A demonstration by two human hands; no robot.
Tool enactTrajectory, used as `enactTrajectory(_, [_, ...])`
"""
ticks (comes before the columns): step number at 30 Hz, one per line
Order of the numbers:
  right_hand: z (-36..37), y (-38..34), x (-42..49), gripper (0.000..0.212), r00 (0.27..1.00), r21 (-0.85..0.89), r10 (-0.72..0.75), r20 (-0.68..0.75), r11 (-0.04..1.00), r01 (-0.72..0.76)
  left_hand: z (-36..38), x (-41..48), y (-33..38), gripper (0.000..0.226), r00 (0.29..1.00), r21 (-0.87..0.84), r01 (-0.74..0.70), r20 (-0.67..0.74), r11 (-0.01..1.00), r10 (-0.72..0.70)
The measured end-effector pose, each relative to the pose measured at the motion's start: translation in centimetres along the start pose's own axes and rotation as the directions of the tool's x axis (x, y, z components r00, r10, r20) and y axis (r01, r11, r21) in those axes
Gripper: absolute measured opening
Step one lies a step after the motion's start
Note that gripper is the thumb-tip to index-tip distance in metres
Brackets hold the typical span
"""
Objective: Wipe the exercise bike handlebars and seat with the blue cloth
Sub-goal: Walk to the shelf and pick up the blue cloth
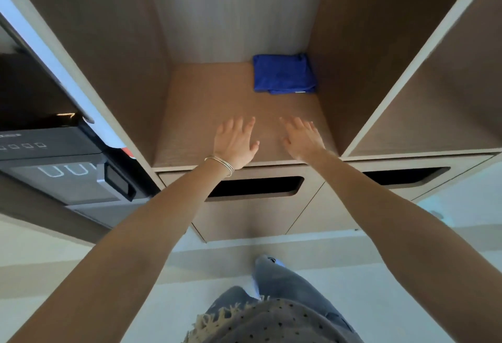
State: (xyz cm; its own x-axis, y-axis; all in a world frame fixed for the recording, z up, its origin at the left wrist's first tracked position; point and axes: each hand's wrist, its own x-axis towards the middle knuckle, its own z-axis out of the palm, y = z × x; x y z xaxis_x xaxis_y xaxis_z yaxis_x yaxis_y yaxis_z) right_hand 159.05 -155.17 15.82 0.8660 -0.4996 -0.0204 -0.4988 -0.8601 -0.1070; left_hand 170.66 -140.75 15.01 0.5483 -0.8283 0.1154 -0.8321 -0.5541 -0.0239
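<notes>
Hands extend into a brown wooden open-fronted cubby (212, 103). The left hand (235, 143) and right hand (301, 136) hover or rest side by side near its front edge, palms down, fingers straight and relaxed, grasping nothing. A folded blue fabric cloth (284, 74) lies in the back right corner, at about one o'clock from the right hand and well apart from both hands.

The right hand looks best placed to fetch it: reach toward one o'clock and pinch the whole folded stack, so no layer trails.

Count: one cloth, two hands, two dark slot-shaped drawer cut-outs (255, 186) at six o'clock, and one black appliance (54, 152) at nine o'clock. No exercise bike is in view.
</notes>
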Motion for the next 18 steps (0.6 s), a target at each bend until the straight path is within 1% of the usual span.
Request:
enactTrajectory(4, [0.2,1.7,4.8,0.056,1.000,0.027,0.007,0.027,1.000,-0.007,1.3,3.6,-0.1,0.064,1.000,0.004,0.020,-0.007,1.000,-0.020])
enactTrajectory(7, [0.3,2.6,8.3,0.057,0.999,0.011,0.003,0.035,1.000,-0.003,2.0,5.8,-0.5,0.064,0.998,-0.003,0.041,-0.041,0.999,-0.041])
enactTrajectory(11, [0.8,3.0,12.6,0.058,0.998,0.044,0.038,0.040,0.998,-0.040,2.7,7.4,-0.6,0.065,0.996,-0.019,0.075,-0.038,0.997,-0.076])
enactTrajectory(15, [1.4,3.2,15.1,0.058,0.995,0.060,0.059,0.076,0.996,-0.064,3.2,8.1,-0.6,0.065,0.995,-0.026,0.099,-0.026,0.995,-0.100])
enactTrajectory(18, [1.8,3.6,15.6,0.055,0.998,0.044,0.043,0.048,0.998,-0.045,3.3,8.0,-1.0,0.065,0.993,-0.022,0.112,-0.030,0.993,-0.112])
